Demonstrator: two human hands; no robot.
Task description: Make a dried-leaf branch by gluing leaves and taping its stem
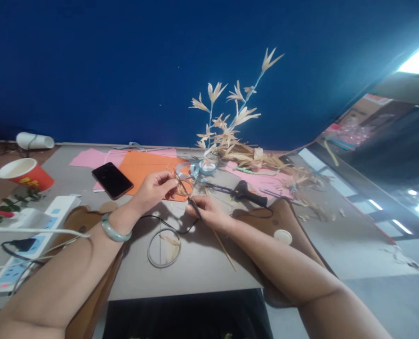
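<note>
My left hand (156, 190), with a pale bangle (116, 229) on its wrist, is closed in a pinch near the middle of the table. What its fingertips hold is too small to make out. Just to the right, my right hand (211, 213) is closed round a thin dark pointed tool (194, 205), whose tip slants up toward the left fingertips. A slim tan stick (225, 252) juts out below the right hand; whether it joins the tool is hidden. Behind the hands are a light blue ribbon (194, 170) and upright dried-husk flowers (227, 127) on blue-wrapped stems.
A black glue gun (250, 194) lies right of the hands. Orange paper (139, 167), pink paper (89, 157) and a phone (112, 181) lie at left, near a red paper cup (29, 174) and a power strip (50, 233). A grey ring (149, 252) lies in front.
</note>
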